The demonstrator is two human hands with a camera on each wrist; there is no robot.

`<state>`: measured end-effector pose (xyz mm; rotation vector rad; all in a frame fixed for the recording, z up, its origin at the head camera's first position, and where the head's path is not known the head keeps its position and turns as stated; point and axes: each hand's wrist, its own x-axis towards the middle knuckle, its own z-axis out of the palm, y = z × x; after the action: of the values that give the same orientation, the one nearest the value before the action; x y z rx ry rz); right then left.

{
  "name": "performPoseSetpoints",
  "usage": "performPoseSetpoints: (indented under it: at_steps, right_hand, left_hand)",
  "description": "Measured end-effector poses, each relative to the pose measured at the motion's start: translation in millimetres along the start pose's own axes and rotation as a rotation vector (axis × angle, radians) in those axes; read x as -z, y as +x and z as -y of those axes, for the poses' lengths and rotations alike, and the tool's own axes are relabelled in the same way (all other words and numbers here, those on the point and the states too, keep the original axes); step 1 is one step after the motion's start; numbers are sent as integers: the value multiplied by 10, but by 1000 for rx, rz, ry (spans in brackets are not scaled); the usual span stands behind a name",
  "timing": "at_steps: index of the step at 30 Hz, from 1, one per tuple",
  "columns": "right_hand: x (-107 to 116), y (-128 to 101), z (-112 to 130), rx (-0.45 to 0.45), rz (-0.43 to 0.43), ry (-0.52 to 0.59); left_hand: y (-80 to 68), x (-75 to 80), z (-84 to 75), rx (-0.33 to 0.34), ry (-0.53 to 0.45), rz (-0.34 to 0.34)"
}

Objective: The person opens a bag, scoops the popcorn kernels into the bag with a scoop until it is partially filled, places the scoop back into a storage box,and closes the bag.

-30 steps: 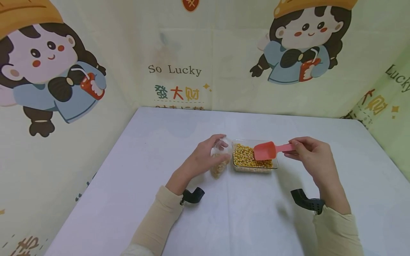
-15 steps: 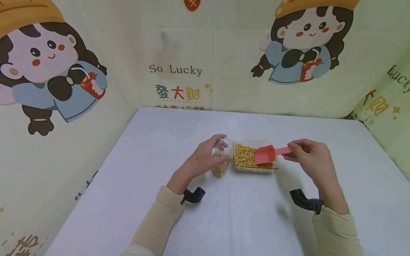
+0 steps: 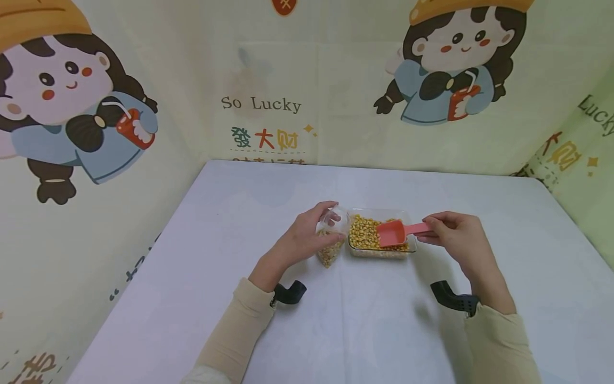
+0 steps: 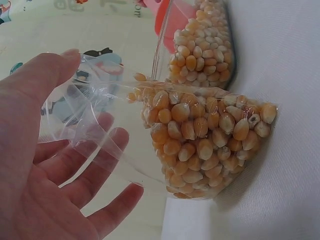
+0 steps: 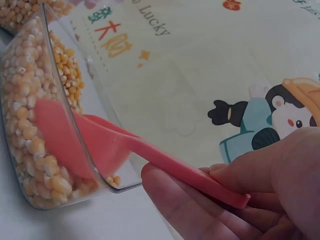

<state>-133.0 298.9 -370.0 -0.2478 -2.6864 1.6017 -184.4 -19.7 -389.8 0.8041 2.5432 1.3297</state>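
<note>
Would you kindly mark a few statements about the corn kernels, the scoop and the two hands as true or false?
1. The right hand holds the pink plastic scoop by its handle. True.
2. The scoop's bowl is inside the small clear plastic bag. False: it dips into the clear rectangular container of yellow corn kernels.
3. The left hand holds the bag at its open top. True.
4. The bag is empty. False: its lower part is filled with kernels.
5. The bag sits right of the container. False: it is on its left, on the white table.
</note>
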Motion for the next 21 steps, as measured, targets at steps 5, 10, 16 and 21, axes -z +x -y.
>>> performPoseSetpoints:
  at_steps: [5,10,16,21]
  right_hand:
    - [-5,35,-52,-21,41,35]
    - [-5,56,-81,-28,56,56]
    - [-54,71,-65,-40,63,62]
    - [-108,78,-54,-49,51,58]
  left_hand:
    - [0,-1,11,7,-6,6]
    - [8,-12,3,21,-18,14]
    - [12,-28,-6,32,-13,22]
    - [12,-37,-10,34,-11,24]
